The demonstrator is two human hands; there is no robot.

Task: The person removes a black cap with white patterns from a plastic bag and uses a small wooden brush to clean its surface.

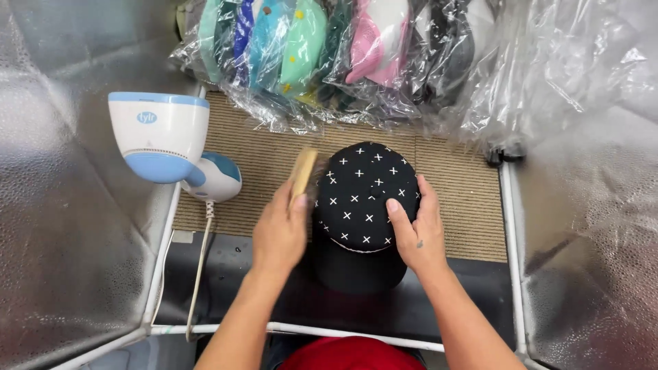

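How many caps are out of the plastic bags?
1: the black cap with white crosses sits mid-table between the left hand and right hand. The bagged caps behind overlap, so more may be hidden.

My one camera sits on my head and looks steeply down, close over the counter [452,185]. The black cap [367,199] lies mid-frame; my forearms enter from the bottom edge, bagged caps [308,48] fill the top edge beyond it.

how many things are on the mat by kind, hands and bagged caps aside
black cap with white crosses: 1
wooden brush: 1
white and blue steamer: 1
total: 3
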